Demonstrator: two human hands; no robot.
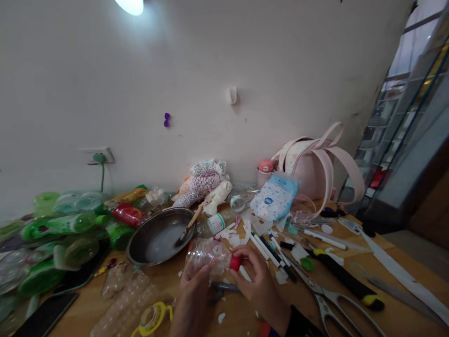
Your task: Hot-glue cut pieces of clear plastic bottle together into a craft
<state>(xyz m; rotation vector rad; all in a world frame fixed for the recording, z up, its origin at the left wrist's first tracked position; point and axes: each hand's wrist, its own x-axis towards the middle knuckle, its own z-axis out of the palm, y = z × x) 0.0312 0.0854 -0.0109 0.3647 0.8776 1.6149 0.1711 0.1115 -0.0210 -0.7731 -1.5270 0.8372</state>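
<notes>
A clear plastic bottle (210,253) with a red cap (235,262) lies sideways between my hands, just above the table. My left hand (195,286) closes around its body from the near left. At the right end, my right hand (253,274) has its thumb and fingers on the red cap. Beyond the bottle stands a metal bowl (140,241) of cloudy liquid, with a wooden-handled brush (192,220) leaning in it. To the right of my right hand lie several marker pens (264,248) and large scissors (317,288).
Green and clear plastic bottles (59,224) pile up at left, above a black phone (45,314). Yellow tape (154,318) and clear plastic pieces lie near left. A black-and-yellow cutter (345,281), a blue packet (275,196) and a pink bag (308,164) occupy the right side.
</notes>
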